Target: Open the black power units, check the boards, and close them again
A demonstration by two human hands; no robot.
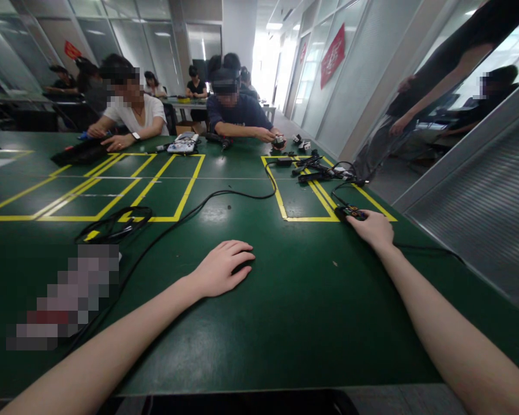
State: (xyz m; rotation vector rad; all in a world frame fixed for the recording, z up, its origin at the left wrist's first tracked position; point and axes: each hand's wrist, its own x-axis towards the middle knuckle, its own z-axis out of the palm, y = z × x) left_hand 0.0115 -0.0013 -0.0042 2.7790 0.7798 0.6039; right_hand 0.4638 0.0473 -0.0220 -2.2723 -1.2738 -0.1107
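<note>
My left hand (221,268) rests palm down on the green table (285,311), fingers curled loosely over a small dark object that barely shows under the fingertips. My right hand (373,228) reaches out to the right and grips a small black device with coloured buttons (350,212) at the corner of a yellow taped rectangle (285,199). A black cable runs from that device away to the right.
A long black cable (225,195) crosses the table toward a coiled bundle (112,226) at the left. Black adapters and cables (318,170) lie in the far taped box. Two seated people work across the table; another person stands at the right.
</note>
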